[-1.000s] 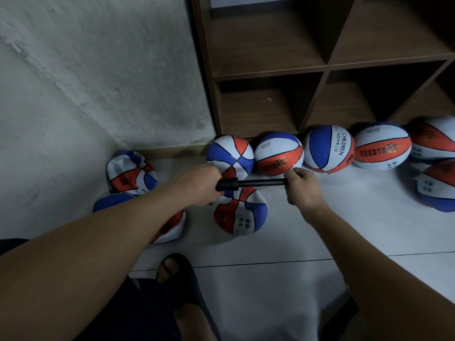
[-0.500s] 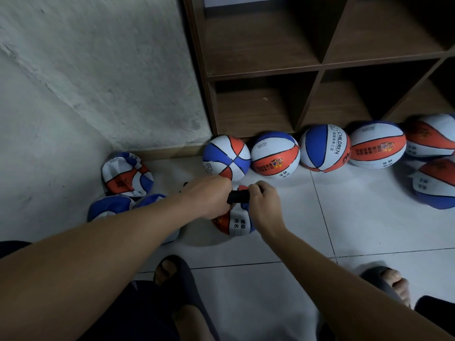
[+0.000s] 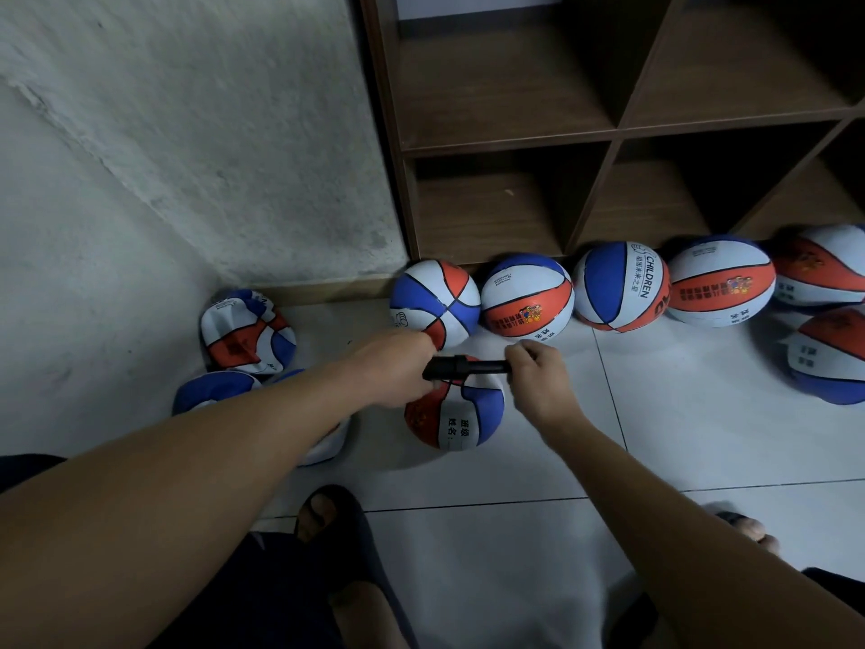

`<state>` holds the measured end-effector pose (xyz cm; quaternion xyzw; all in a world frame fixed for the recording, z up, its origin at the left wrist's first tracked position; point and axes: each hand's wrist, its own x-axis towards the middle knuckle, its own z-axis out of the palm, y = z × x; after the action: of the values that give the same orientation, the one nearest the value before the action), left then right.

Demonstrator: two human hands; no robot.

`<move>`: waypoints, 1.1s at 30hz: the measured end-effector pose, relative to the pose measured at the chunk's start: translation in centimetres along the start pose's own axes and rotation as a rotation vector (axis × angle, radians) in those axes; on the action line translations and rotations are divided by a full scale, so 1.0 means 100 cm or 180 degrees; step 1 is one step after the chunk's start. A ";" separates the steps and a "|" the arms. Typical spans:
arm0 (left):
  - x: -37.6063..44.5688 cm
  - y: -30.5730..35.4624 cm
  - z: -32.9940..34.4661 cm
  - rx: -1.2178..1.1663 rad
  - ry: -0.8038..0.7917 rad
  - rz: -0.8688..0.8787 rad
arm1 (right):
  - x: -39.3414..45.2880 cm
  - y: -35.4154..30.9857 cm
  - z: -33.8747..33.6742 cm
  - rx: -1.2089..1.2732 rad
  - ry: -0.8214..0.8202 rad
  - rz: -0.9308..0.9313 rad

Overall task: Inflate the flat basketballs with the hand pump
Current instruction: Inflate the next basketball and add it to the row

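While the left hand (image 3: 398, 367) grips the barrel of the hand pump (image 3: 463, 369) and the right hand (image 3: 538, 377) its handle, over the ball (image 3: 456, 409) at centre, round balls (image 3: 526, 297) line up at one o'clock (probably done), and crumpled ones (image 3: 245, 332) wait at nine.

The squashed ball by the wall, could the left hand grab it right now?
Probably not yet. The left hand grips the black hand pump over the ball being pumped. The squashed ball lies open on the floor just left of that arm, so nothing blocks it once the pump is let go.
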<state>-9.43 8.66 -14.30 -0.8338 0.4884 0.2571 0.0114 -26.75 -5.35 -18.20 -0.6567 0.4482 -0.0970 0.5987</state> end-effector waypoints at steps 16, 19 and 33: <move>-0.003 0.008 0.009 0.0132 0.0039 -0.0131 | -0.017 -0.002 0.025 -0.0106 0.0577 -0.0142; -0.004 0.013 0.012 0.0006 -0.0055 -0.0112 | -0.024 -0.007 0.035 -0.0261 0.0450 -0.0308; -0.008 0.009 0.025 -0.0280 -0.0631 -0.0056 | -0.022 0.019 0.037 -0.0410 -0.0179 -0.0190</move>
<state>-11.55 9.47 -15.92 -0.8082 0.4658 0.3594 0.0253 -26.42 -0.97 -19.93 -0.7094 0.4168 -0.0672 0.5644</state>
